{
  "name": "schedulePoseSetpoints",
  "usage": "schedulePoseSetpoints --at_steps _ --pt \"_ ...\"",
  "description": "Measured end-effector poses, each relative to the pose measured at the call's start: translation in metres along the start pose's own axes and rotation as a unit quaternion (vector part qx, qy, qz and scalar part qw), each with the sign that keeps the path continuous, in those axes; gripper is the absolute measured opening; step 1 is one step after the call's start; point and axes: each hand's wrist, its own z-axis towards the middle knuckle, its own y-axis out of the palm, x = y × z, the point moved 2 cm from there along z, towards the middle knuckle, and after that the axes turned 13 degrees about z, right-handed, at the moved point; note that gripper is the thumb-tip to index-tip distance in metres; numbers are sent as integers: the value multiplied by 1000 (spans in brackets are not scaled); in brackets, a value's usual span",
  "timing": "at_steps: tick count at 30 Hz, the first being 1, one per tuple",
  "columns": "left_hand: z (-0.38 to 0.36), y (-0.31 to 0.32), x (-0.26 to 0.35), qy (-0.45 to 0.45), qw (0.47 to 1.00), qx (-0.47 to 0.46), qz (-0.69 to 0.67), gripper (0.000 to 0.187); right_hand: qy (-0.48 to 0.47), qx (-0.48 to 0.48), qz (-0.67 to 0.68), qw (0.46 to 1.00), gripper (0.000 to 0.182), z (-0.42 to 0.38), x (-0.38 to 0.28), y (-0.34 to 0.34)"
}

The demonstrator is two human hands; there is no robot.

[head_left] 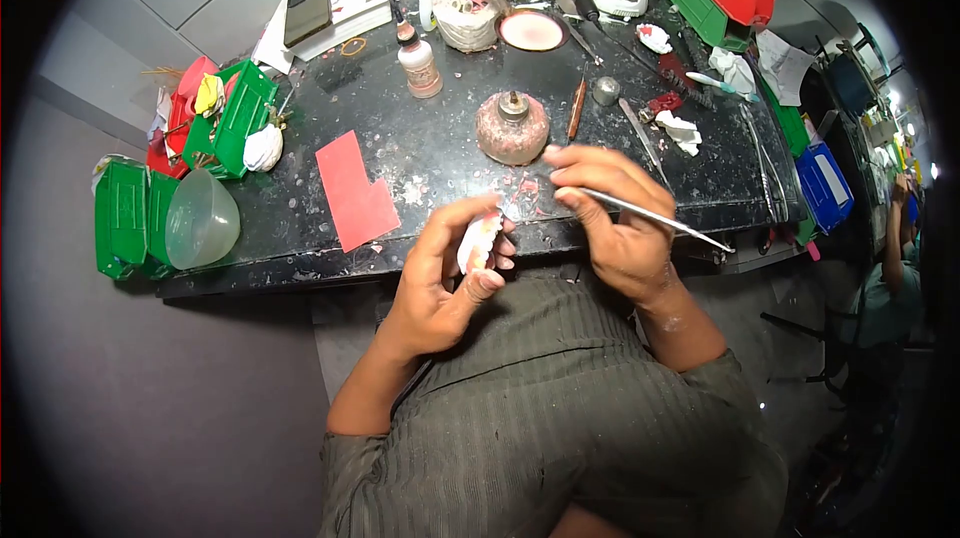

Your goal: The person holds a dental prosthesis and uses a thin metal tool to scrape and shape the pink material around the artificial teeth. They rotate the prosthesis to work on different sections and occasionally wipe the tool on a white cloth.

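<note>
My left hand (pixel 440 273) is closed around a dental model (pixel 481 242) with a row of teeth and some pink wax on it, held just in front of the bench edge. In my right hand (pixel 625 228) is a thin metal wax carver (pixel 665 218), gripped like a pen. Its far end points to the lower right; the end toward the model is hidden by my fingers. Beyond both hands stands a glass spirit lamp (pixel 512 128) with a metal top. A cut sheet of pink wax (pixel 355 190) lies left of my left hand.
Pink scraps (pixel 520 183) litter the black bench (pixel 300 263). A bottle (pixel 419 66), a round dish (pixel 532 31) and a red-brown-handled tool (pixel 577 108) stand or lie farther back. Green boxes (pixel 125 218) and a translucent bowl (pixel 203 220) are at left. Another person (pixel 890 273) sits at far right.
</note>
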Motion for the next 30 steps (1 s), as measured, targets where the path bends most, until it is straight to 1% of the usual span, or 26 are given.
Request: schedulePoseSetpoints --at_steps 1,2,3,4,5,6,7,8,10,11,12,13,14,15,16,18,19,20,22,23,24,25,26,27,30 --pt "1 -1 -2 -10 1000 -15 -17 82 -13 4 -14 1000 8 0 4 -5" --pt "2 -1 -5 -20 999 -31 -35 78 42 48 46 997 9 -7 12 -5" --pt "3 -1 -6 1 999 -22 -46 60 61 55 63 995 10 -11 15 -7" --pt "3 1 -7 2 999 -22 -45 60 79 63 81 992 11 -12 16 -8" --pt "3 2 -7 10 995 -6 -98 54 79 63 82 992 11 -13 16 -10" --pt "2 2 -8 18 989 10 -150 47 123 70 101 985 11 -14 17 -12" --pt "3 1 -11 22 989 24 -146 42 167 77 120 976 11 -15 18 -14" --pt "4 -1 -10 23 989 23 -145 42 166 77 121 976 11 -14 15 -14" --pt "5 -3 -7 5 979 35 -202 44 207 82 74 972 9 -12 11 -16" --pt "6 -2 -4 -21 970 53 -238 50 206 81 75 972 9 -9 13 -15" --pt "7 -4 -4 -20 970 54 -237 50 96 69 33 992 8 -2 13 -15" --pt "8 -5 -5 -13 977 58 -206 52 -15 55 -11 998 7 1 10 -14" --pt "9 -7 -6 -6 982 62 -176 55 -15 55 -10 998 7 -1 10 -15" --pt "9 -7 -9 16 987 71 -145 66 -6 57 19 998 7 -3 10 -16" --pt "9 -7 -8 16 987 70 -145 66 2 58 48 997 7 -4 10 -17" --pt "10 -5 -2 32 995 90 19 70 -3 46 35 998 9 -4 10 -17" --pt "8 -3 -2 23 996 87 -25 70 -9 33 22 999 10 -4 9 -17" --pt "7 -2 0 23 996 88 -25 70 -9 33 22 999 10 -4 9 -17" --pt "5 0 5 32 997 63 39 70 -5 18 20 1000 11 -4 8 -14" --pt "4 0 5 13 997 71 41 70 -5 17 20 1000 11 -5 6 -12" --pt "4 -2 5 13 997 71 41 70 31 24 37 999 11 -8 5 -10" --pt "6 -4 6 44 988 70 133 70 68 31 53 996 11 -10 5 -8" --pt "8 -5 7 75 969 68 224 70 68 30 53 996 11 -11 4 -6" --pt "9 -3 9 83 972 81 206 70 70 27 62 995 11 -12 3 -4" --pt "11 -3 8 97 967 86 219 68 65 18 76 995 12 -14 2 -1"
